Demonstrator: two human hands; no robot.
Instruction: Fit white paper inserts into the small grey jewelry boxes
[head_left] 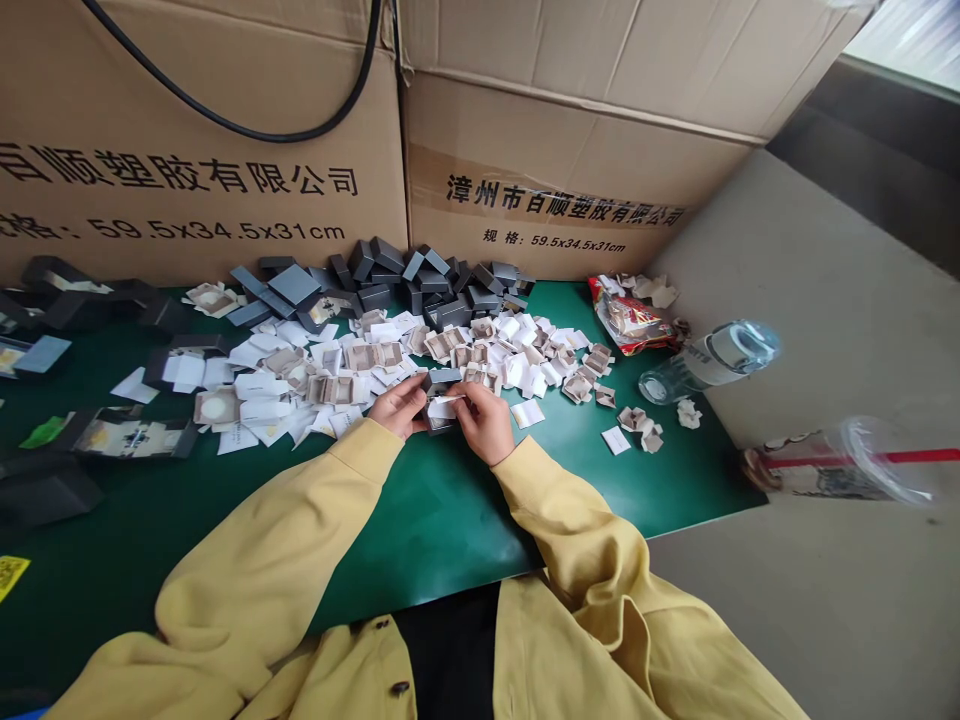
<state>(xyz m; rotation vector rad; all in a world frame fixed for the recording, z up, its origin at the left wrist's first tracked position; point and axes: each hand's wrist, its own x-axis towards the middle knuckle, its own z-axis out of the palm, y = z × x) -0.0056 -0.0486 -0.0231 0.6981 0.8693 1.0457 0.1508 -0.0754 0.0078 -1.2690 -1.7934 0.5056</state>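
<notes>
My left hand (400, 406) is closed round the left side of a small dark grey gift box (441, 378), its lid tipped back. In the box's opening sits a folded white paper piece (442, 409). From the other side my right hand (486, 424) pinches the edge of that white paper with thumb and forefinger. Just beyond my hands spreads a pile of white cards and small folded paper inserts (360, 357). A lone white card (528, 414) lies right of my right hand. The inside of the box is mostly hidden by fingers and paper.
Dark grey boxes (431, 280) are heaped behind the pile, with more open ones (135, 437) on the left. A red snack packet (630, 318), a water bottle (709, 362) and a plastic cup (832, 462) stand right. Large cartons (540, 140) back the green table (420, 520).
</notes>
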